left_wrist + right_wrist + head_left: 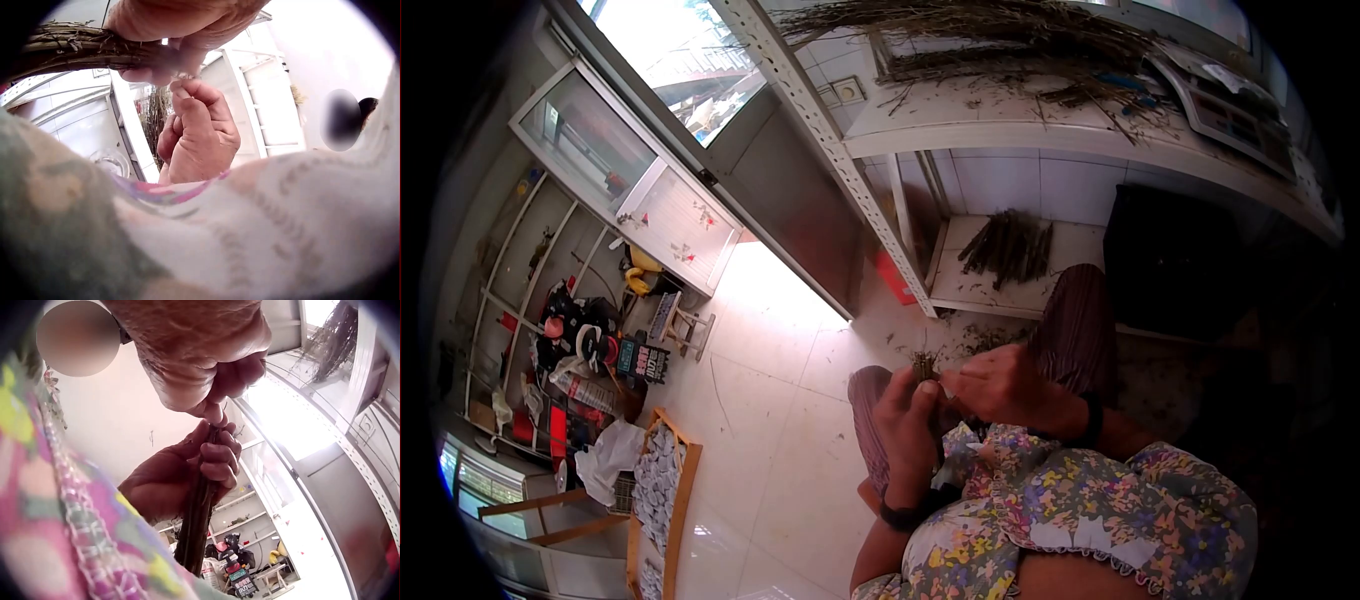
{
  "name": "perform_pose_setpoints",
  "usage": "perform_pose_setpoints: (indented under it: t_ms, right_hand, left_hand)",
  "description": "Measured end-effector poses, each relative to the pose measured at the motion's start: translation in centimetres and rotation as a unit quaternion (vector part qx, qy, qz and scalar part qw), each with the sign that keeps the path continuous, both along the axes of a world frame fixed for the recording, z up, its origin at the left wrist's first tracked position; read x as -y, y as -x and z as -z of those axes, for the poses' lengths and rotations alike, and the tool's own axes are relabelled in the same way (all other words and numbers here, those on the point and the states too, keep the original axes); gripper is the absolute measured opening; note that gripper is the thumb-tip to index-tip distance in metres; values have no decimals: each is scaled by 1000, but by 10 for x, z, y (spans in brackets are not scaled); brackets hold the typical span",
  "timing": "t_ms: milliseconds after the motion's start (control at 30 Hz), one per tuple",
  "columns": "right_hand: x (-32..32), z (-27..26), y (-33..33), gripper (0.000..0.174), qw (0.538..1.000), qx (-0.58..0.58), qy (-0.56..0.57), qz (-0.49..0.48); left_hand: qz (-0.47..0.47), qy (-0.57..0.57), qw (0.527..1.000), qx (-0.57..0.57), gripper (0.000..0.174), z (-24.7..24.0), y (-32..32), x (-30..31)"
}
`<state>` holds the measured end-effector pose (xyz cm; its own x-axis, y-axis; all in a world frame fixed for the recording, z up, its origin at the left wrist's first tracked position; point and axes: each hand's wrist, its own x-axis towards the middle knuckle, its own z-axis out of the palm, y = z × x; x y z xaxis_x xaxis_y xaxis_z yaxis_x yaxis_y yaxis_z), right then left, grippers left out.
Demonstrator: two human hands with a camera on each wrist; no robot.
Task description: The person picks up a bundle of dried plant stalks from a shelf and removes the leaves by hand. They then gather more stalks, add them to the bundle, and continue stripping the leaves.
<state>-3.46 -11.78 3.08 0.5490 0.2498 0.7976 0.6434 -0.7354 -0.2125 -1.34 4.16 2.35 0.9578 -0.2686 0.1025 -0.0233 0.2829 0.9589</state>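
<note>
A short bundle of thin, dried brown stems (924, 366) is gripped in my left hand (908, 420), fingers wrapped round it near one end. In the left wrist view the stems (75, 50) run out to the left of that hand (187, 25). Thumb and forefinger of my right hand (1005, 385) pinch at the bundle's end, close against the left fingertips. I cannot tell whether they hold one stem or a strand. From the right wrist view, the right hand (200, 356) is above and the left hand (181, 472) below, with the bundle (199, 519) slanting down.
Long dry twigs (1000, 50) lie on a white shelf (1000, 132) with a scale (1215, 110). On the lower shelf are several cut bundles (1007, 245), beside a black box (1165, 260). Stem scraps (985, 338) litter the floor. A wooden-framed rack (662, 500) stands left.
</note>
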Motion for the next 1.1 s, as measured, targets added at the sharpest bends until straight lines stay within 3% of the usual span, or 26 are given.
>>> perform_pose_setpoints:
  t_ms: [333, 433, 500, 600, 633, 667, 700, 767, 800, 900, 1100]
  right_hand:
    - [1, 3, -3, 5, 999, -11, -5, -38]
    - [2, 15, -10, 23, 998, 19, -6, -67]
    - [2, 20, -2, 12, 998, -4, 25, -51]
    - [-4, 11, 6, 8, 996, -52, 23, -71]
    - [-6, 11, -1, 10, 993, -21, -9, -114]
    - [1, 36, -7, 11, 993, -16, 2, -120]
    - [-2, 1, 1, 11, 990, -40, 34, -129]
    - [-1, 8, -9, 11, 988, -40, 34, -145]
    - [-4, 15, -4, 12, 989, -40, 35, -135]
    - [10, 39, -7, 13, 993, -59, 30, -99]
    - [-7, 28, 2, 8, 994, -40, 20, -101]
  left_hand:
    - [3, 8, 1000, -7, 16, 3, -1, 1]
    - [12, 7, 1000, -13, 16, 8, -4, -3]
    - [1, 4, 1000, -17, 16, 4, -1, -2]
    - [-17, -169, 981, 94, 20, -2, -1, -5]
    - [-15, -171, 985, 37, 22, 0, -6, -7]
    - [-19, -143, 990, 10, 26, 8, -10, -6]
    - [-33, -104, 992, 57, 26, 18, -17, -5]
    - [-52, -28, 986, 155, 26, 43, -34, -2]
    - [-14, 39, 995, 87, 25, 45, -28, 3]
    - [6, 101, 995, 25, 22, 48, -32, 4]
    - [-26, 90, 993, 69, 20, 45, -25, -3]
